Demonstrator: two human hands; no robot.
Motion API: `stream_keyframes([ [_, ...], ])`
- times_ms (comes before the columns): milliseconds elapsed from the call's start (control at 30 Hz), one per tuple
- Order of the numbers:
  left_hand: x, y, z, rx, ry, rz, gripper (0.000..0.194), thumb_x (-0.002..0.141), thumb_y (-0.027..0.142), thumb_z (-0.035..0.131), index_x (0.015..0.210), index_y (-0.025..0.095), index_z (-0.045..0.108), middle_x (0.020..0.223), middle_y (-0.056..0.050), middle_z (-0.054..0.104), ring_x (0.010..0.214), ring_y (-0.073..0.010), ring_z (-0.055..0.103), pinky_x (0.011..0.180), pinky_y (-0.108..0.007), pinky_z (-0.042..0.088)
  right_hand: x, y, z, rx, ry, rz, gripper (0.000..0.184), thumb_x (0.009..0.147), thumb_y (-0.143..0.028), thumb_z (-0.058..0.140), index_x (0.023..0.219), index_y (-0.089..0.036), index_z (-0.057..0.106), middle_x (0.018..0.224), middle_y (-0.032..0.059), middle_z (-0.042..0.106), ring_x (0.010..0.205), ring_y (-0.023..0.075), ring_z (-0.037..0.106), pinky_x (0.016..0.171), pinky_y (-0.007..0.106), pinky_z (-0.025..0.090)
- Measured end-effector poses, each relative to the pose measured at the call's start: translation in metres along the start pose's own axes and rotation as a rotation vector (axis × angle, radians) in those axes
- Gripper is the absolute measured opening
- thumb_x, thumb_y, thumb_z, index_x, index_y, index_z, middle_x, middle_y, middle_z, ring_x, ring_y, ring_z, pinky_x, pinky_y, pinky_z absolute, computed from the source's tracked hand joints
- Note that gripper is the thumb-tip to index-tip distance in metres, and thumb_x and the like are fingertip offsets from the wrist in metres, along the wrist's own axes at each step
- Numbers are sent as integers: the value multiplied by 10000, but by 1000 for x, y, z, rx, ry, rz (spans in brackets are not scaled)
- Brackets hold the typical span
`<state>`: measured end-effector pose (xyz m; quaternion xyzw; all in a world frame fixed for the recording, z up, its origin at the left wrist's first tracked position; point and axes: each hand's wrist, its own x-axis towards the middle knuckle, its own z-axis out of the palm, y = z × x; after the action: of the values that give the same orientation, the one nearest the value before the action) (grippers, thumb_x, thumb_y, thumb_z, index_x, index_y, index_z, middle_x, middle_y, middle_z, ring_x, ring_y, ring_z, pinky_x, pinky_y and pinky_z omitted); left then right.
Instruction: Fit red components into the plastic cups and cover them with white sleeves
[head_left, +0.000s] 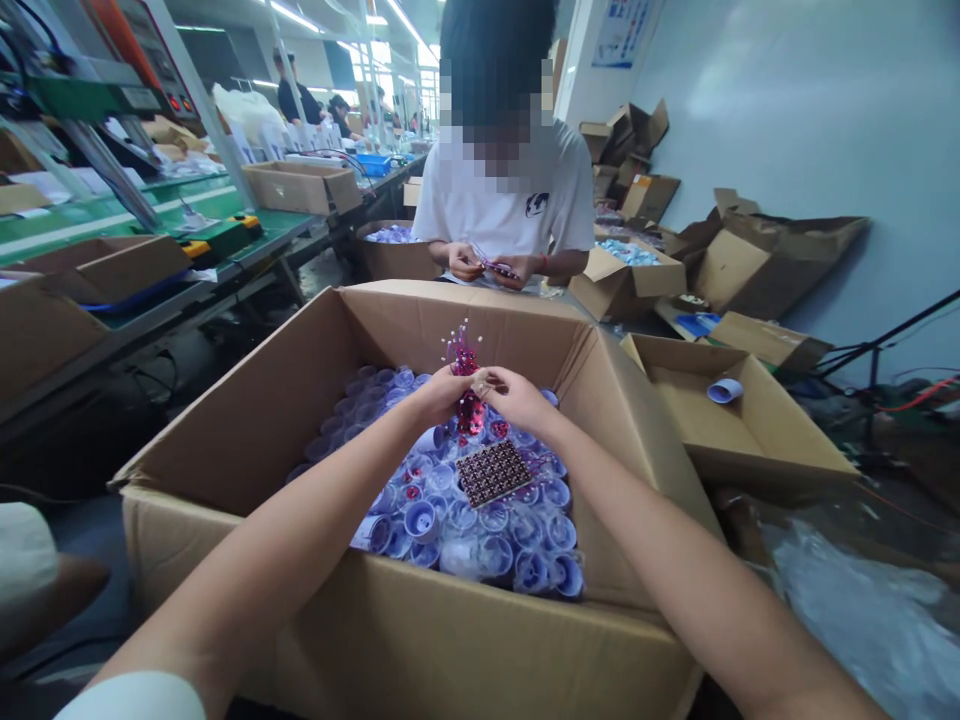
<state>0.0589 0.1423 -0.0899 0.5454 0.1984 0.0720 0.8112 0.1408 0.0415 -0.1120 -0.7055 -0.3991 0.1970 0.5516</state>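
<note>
My left hand (442, 393) is closed around a bunch of shiny red and purple pieces (470, 412), with thin white-tipped strands sticking up above the fingers. From the other side, my right hand (517, 398) meets it, fingers pinched at the middle of the same bunch beside something small and pale. Just below my hands, a dark square panel with rows of round dots (493, 473) lies tilted on many purple plastic cups (422, 520), some in clear wrap. A large cardboard box (480, 620) holds these cups. Small red shiny bits are scattered among them.
A co-worker (517, 215) in a white shirt stands across the box, both hands on a thin purple item. At right, a shallow carton (772, 450) contains one purple cup (724, 391). A green conveyor line (225, 200) runs along the left. Clear plastic (862, 600) lies lower right.
</note>
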Motion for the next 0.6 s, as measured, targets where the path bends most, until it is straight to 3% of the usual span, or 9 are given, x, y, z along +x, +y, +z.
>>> stream_keyframes([
  [167,2,3,0,-11,-6,14,319,620,364,766,685,125,564,565,13,559,483,-72,494,508,-210,407,2,0,3,181,106,55,210,648,-276,681,778,-180,546,711,-19,606,671,115,563,680,269,448],
  [367,4,5,-4,97,-101,84,505,497,515,785,700,143,512,564,41,509,472,-71,478,475,-213,394,3,-17,-4,441,296,246,173,738,-248,567,781,-218,402,559,-88,513,506,93,534,524,223,422],
  [600,3,2,-7,134,-123,21,547,487,527,784,778,159,503,599,46,509,480,-70,484,489,-225,413,2,-16,-4,457,374,150,218,712,-230,568,806,-246,372,537,-108,479,450,89,515,478,219,437],
])
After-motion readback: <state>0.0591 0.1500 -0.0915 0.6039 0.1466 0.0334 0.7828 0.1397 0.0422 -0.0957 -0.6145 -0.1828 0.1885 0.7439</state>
